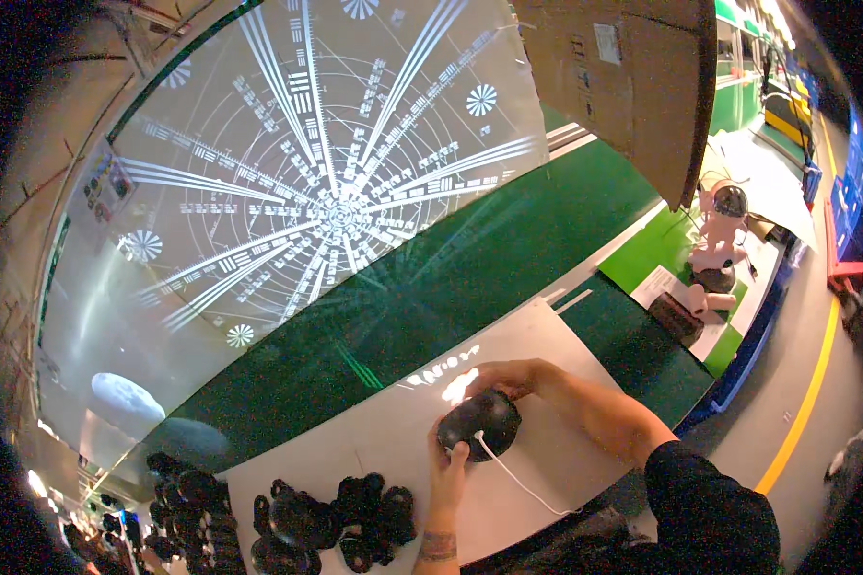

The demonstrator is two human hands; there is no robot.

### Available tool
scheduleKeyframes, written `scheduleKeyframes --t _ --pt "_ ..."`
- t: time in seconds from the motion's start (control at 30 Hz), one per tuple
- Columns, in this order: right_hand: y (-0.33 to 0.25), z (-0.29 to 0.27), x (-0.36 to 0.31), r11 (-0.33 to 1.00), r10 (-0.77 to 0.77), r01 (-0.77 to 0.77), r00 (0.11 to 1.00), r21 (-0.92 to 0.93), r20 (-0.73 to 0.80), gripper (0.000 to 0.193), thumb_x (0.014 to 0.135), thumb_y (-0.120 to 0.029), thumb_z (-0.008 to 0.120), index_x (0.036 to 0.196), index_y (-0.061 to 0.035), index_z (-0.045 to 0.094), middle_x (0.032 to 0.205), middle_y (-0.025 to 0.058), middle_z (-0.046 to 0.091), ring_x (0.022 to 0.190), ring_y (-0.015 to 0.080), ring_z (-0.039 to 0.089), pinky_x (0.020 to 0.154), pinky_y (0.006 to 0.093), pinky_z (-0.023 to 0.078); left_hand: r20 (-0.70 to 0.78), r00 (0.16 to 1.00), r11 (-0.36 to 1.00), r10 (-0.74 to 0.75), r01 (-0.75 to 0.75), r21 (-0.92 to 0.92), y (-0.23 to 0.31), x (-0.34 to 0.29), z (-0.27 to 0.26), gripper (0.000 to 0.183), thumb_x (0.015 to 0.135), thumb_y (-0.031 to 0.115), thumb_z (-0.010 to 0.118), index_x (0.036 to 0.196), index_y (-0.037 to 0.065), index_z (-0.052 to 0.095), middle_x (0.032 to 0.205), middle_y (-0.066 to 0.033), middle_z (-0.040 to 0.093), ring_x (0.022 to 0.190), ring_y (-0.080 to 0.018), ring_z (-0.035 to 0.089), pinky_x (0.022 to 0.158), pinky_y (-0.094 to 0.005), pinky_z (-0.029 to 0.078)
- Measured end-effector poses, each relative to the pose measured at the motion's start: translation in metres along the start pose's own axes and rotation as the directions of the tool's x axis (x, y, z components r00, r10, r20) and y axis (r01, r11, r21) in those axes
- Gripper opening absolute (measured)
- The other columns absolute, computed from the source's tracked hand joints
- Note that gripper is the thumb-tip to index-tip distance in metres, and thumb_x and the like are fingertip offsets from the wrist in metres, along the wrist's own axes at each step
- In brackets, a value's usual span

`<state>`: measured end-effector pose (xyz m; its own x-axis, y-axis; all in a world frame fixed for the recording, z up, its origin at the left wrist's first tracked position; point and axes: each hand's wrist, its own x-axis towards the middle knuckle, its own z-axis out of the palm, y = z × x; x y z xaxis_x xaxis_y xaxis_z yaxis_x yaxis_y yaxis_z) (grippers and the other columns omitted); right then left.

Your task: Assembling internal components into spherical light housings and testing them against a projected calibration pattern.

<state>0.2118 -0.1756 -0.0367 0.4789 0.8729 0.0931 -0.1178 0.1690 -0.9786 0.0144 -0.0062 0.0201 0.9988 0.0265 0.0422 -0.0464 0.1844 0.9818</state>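
A rounded black device [487, 427], which looks like a small projector, is held between my two hands above a white board [556, 383]. A white cable [513, 471] is plugged into the side facing me and trails down toward the board's near edge. My left hand [448, 468] grips the device's left side, its thumb on the near face. Around the far right side curls my right hand [510, 376], its fingers close to a bright patch of light [459, 385] at the device's far side. Some fingertips of both hands are hidden behind the device.
A projected test chart fills the pale screen [211, 125] beyond the green tabletop [393, 297]. Several black devices [302, 517] crowd the lower left. A cardboard box [623, 86] stands at the far right, near a white figure-shaped device [719, 240]. A walkway with a yellow line [804, 412] runs along the right.
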Motion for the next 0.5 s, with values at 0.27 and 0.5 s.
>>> scheduleKeyframes --t 0.27,0.5 --pt "-0.010 0.001 -0.014 0.928 0.187 -0.193 0.981 0.319 0.047 0.028 0.092 -0.022 0.062 0.113 -0.0026 0.063 0.112 0.0054 0.066 0.099 0.0126 0.061 0.087 0.0297 0.049 0.013 0.999 0.999 0.041 -0.041 0.017 0.000 0.003 0.002 0.074 0.089 0.042 0.070 0.141 0.003 0.036 0.133 -0.0099 0.048 0.121 -0.0199 0.048 0.105 -0.0339 0.039" --pt "-0.037 0.020 -0.004 0.997 0.052 -0.059 0.991 0.056 0.124 0.041 0.089 -0.021 0.064 0.124 -0.0008 0.058 0.113 0.0081 0.065 0.101 0.0134 0.063 0.087 0.0281 0.051 -0.023 0.999 0.998 0.030 -0.029 0.064 0.010 -0.004 0.003 0.075 0.088 0.045 0.070 0.140 0.002 0.037 0.132 -0.0102 0.049 0.121 -0.0200 0.049 0.106 -0.0347 0.040"
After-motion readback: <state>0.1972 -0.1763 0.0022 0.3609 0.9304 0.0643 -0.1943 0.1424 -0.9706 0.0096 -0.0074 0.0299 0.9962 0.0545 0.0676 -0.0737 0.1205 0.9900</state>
